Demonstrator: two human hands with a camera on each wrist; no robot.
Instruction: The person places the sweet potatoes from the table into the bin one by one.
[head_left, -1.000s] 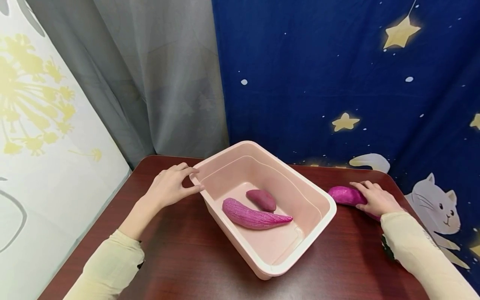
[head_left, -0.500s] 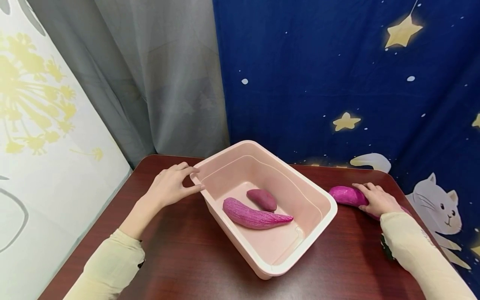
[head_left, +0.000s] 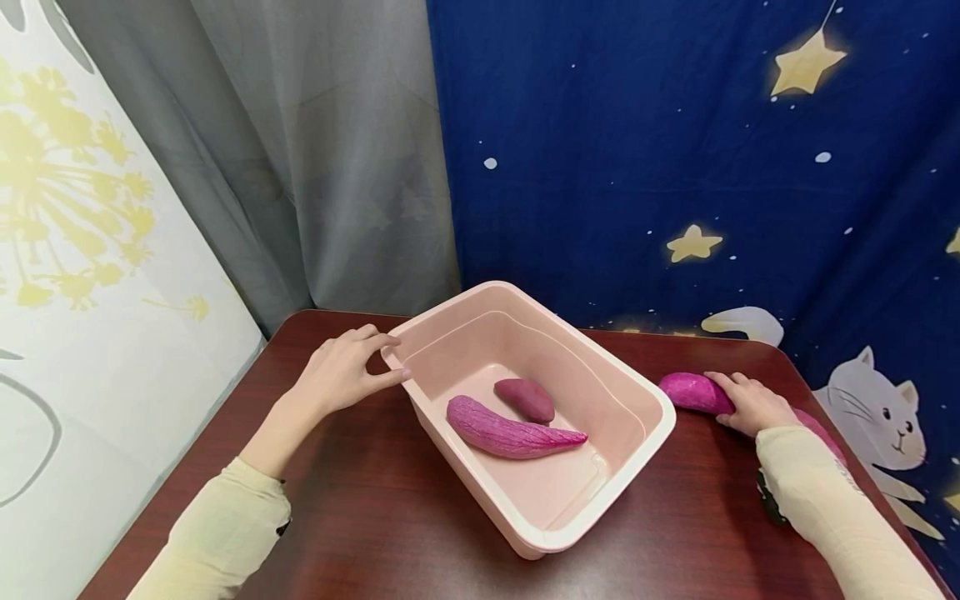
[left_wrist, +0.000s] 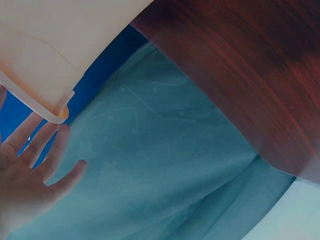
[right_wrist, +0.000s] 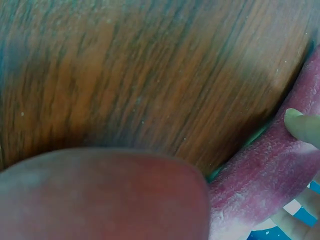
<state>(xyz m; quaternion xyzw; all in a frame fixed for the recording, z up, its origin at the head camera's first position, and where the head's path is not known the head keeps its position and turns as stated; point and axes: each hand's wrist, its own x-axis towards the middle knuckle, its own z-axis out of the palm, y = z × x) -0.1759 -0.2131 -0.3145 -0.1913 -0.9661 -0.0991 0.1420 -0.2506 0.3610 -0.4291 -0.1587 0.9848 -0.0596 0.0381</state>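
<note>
A pink plastic basin [head_left: 600, 508] stands on the table, holding a long, curved, ridged purple sweet potato [head_left: 510, 429] and a shorter, darker one [head_left: 528, 398]. At the basin's left corner, my left hand [head_left: 341, 371] touches the rim with its thumb and forefinger; the left wrist view shows its other fingers spread and fairly straight under that corner. To the right of the basin, my right hand [head_left: 753, 404] grips a long purple sweet potato [head_left: 693, 392], thumb on one side and fingers on the other. Reddish-purple skin [head_left: 821, 433] shows behind the right wrist.
In the right wrist view, a blurred, round-ended reddish shape [right_wrist: 110, 195] fills the near foreground. The brown wooden table [head_left: 360, 492] ends close behind the basin and the right hand. Grey [head_left: 360, 167] and blue star-printed curtains [head_left: 570, 208] hang beyond it.
My right wrist and sleeve have shifted slightly left, so more of the reddish-purple skin behind them shows. My left hand and the basin have stayed put.
</note>
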